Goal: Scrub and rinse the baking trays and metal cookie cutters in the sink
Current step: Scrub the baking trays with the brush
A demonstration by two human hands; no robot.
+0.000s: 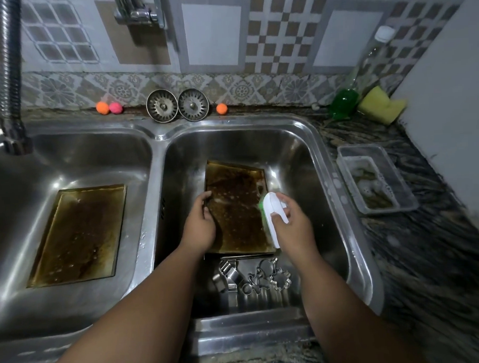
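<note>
Cutters (252, 281) and tray (236, 208) share one basin (300, 157); left hand (200, 223) grips tray, right hand (291, 225) clasps seemingly a brush (272, 207)

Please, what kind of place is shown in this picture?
Most likely a home kitchen: a steel double sink set in a dark counter, a tiled wall behind it, and a bottle of green liquid beside a yellow sponge.

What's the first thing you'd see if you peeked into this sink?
The crusty brown baking tray in the right basin: the left hand grips its edge and the right hand holds a white brush at its other side. A second dirty tray lies in the left basin, and shiny cookie cutters sit beside the first.
</note>
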